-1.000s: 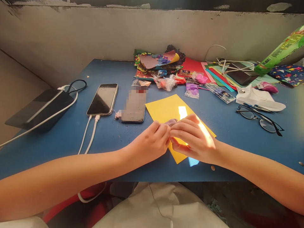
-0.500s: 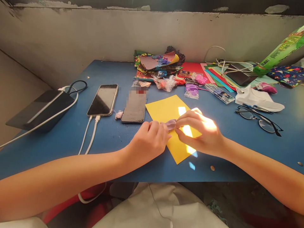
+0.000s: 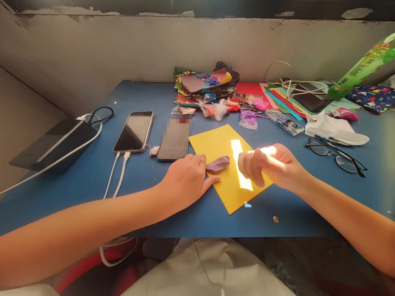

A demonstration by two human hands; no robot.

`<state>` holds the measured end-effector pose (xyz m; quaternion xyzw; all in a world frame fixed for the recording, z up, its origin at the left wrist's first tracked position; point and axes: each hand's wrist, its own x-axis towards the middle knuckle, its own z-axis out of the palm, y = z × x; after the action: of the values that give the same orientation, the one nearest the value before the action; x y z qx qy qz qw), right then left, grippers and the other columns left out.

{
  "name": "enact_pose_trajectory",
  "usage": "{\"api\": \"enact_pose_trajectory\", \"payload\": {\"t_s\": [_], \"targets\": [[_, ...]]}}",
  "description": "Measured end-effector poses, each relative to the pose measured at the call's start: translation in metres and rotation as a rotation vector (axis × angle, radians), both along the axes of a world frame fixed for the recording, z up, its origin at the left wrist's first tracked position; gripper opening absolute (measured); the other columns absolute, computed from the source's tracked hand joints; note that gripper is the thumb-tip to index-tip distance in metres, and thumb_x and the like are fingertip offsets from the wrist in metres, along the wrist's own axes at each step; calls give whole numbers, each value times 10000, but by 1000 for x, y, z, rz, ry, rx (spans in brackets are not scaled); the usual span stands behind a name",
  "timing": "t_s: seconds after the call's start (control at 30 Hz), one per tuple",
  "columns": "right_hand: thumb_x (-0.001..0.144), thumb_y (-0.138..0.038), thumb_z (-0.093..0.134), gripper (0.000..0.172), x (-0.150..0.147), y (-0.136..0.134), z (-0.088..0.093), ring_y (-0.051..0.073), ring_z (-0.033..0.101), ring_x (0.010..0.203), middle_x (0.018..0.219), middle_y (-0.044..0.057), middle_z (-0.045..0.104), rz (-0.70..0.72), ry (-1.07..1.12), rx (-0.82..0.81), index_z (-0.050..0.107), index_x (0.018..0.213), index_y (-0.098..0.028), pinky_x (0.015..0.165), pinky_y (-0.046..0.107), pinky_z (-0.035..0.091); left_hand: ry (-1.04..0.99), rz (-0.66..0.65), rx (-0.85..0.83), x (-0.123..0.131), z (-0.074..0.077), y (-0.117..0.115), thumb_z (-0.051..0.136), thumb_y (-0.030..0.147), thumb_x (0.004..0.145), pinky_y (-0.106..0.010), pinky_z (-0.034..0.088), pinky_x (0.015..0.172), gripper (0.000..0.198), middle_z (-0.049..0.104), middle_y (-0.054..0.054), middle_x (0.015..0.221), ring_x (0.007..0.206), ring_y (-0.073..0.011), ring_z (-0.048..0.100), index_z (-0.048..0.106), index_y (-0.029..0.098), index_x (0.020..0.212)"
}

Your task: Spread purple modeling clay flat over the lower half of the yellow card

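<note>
A long, soft-looking mauve lump of modelling clay (image 3: 218, 164) lies across a yellow sheet of paper (image 3: 230, 201). My left hand (image 3: 187, 179) rests at the paper's left edge, closed on the lump's left end, its thumb stretched out along the sheet. The lump's folded right end sticks out freely. Over the right part of the paper is my right hand (image 3: 271, 164), apart from the lump, with fingers curled in and somewhat blurred. Whatever they may hold is hidden.
Two phones (image 3: 134, 131) (image 3: 173, 142) lie left of the paper, one with white cables. A black device (image 3: 55, 144) stands far left. Eyeglasses (image 3: 336, 154), a white mask (image 3: 327, 127), coloured sheets (image 3: 247, 88) and small plastic packets (image 3: 248, 118) lie behind and right.
My right hand has come away from the clay to the right, and its fingers have curled. More of the clay shows, as my left hand has shifted slightly left.
</note>
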<state>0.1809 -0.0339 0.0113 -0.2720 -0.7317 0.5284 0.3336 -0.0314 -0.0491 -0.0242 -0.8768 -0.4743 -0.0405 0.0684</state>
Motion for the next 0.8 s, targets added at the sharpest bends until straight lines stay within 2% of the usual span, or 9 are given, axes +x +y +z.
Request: {"api": "enact_pose_trajectory", "payload": {"t_s": [0.1,0.2,0.23,0.3,0.37,0.53,0.63,0.73,0.8], "targets": [[980,-579,352,670,7,9,-1,107,447,441,411,-20,404,-75,-189,86,387,420,-211,520,281,369,-38,3,-81,0,2,4,525,455,953,-326,522,746,439,705,-151,959,877,-257,656,661,59,1086],[919,-480,506,428,16,27,-2,130,432,493,522,-3,496,-484,-711,367,490,587,-210,517,282,295,-90,-27,-79,-2,1,7,514,405,965,-335,520,753,363,680,-123,887,844,-245,632,664,78,1010],[905,-448,528,352,19,33,-1,144,442,515,561,9,527,-597,-927,379,509,646,-210,514,281,276,-104,-51,-64,-3,0,7,511,376,969,-337,520,751,334,667,-114,863,830,-241,621,662,79,996],[924,-451,484,342,24,43,0,170,479,554,626,40,578,-634,-1269,288,516,686,-207,511,278,270,-132,-105,-32,-5,-2,8,493,305,977,-340,519,746,277,641,-104,848,815,-233,600,660,84,986],[958,-470,400,413,26,46,1,189,523,597,689,68,619,-559,-1435,201,517,663,-206,511,274,283,-161,-144,-3,-6,-5,11,455,253,985,-346,519,749,259,622,-106,866,821,-231,583,656,91,1000],[957,-431,382,458,20,31,0,181,546,557,638,64,640,-404,-1451,273,538,593,-201,481,270,277,-200,-167,66,-10,-10,18,366,240,1001,-404,528,802,336,632,-156,969,892,-258,590,632,60,1100],[944,-299,384,337,15,20,-9,203,624,677,770,87,704,-477,-1215,641,662,796,-180,527,275,350,-198,-178,155,-10,-12,15,325,251,1005,-463,524,853,412,639,-224,1091,1025,-315,599,598,6,1192],[993,-261,316,379,10,13,-23,235,653,940,1081,122,714,-328,-898,1030,657,1119,-155,740,336,451,-182,-245,205,-7,-14,5,279,322,1022,-482,507,928,516,617,-265,1234,1178,-348,569,555,-41,1265],[1028,-327,289,419,5,10,-32,277,610,1113,1254,137,656,-239,-846,1165,602,1241,-150,855,406,434,-160,-283,216,-5,-15,-2,262,361,1028,-478,491,978,574,597,-275,1294,1232,-356,554,539,-71,1285]]}}
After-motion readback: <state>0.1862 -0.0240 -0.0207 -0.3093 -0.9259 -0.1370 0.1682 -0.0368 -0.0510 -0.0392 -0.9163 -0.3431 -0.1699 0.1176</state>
